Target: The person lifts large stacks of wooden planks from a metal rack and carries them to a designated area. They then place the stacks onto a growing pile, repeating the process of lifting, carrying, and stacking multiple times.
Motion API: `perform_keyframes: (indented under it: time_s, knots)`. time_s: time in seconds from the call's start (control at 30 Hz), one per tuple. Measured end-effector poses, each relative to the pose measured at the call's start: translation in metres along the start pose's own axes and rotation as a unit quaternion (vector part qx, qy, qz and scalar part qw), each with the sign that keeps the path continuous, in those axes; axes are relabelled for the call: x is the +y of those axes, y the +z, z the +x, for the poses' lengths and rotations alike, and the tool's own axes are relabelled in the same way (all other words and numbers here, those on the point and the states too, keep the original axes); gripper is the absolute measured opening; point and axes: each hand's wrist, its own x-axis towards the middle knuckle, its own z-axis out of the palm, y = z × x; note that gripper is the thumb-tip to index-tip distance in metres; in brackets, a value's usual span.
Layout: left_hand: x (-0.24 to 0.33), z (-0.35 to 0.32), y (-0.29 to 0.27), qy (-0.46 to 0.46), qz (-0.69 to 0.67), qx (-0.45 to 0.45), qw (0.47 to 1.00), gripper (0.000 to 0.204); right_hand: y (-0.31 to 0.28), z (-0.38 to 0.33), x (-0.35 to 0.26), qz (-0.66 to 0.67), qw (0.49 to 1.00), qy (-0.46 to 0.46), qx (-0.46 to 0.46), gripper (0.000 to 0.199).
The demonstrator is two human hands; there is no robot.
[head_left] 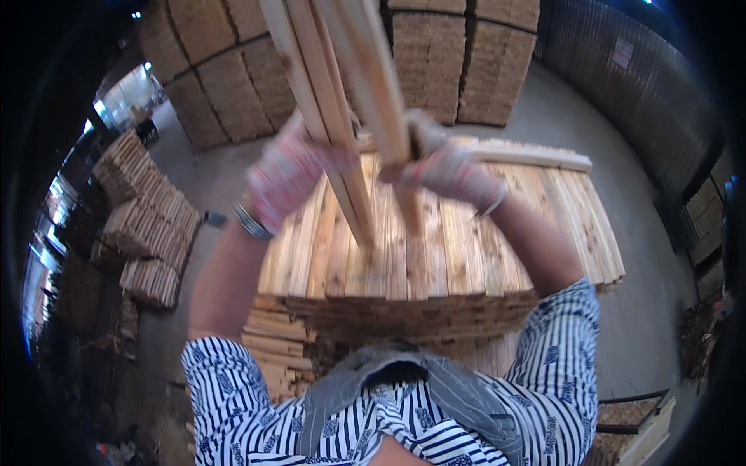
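Both my hands wear knit work gloves, pale with reddish patches. My left hand (291, 175) is closed round a pair of long, narrow wooden boards (315, 85) held side by side and tilted upright. In my right hand (451, 167) another long wooden board (373, 78) stands steeply, its lower end near the stack; motion blurs it. Below the held boards lies a broad stack of planks (466, 241), laid flat edge to edge in layers. Whether the lower board ends touch the stack I cannot tell. The upper ends run out of the picture.
A few boards (536, 155) lie crosswise along the stack's far edge. Tall bundles of stacked wood (427, 66) stand beyond it. Uneven piles of short boards (148, 225) are on the left. A corrugated metal wall (622, 70) runs along the right.
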Motion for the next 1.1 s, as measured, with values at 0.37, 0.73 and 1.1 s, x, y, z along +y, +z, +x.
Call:
perform_keyframes:
  time_s: [0.37,0.73,1.1]
  knots:
    - [0.013,-0.039,0.033,-0.127,0.671,-0.255,0.684,0.032,-0.156,-0.140,0.116,-0.333,0.910,0.233,-0.090,0.048]
    - [-0.152,-0.084,0.021,-0.135,0.680,-0.264,0.670,0.051,-0.110,-0.185,0.180,-0.440,0.825,0.242,-0.259,0.086]
    - [-0.148,-0.088,0.024,-0.174,0.691,-0.224,0.665,0.045,-0.097,-0.163,0.171,-0.437,0.802,0.288,-0.287,0.078]
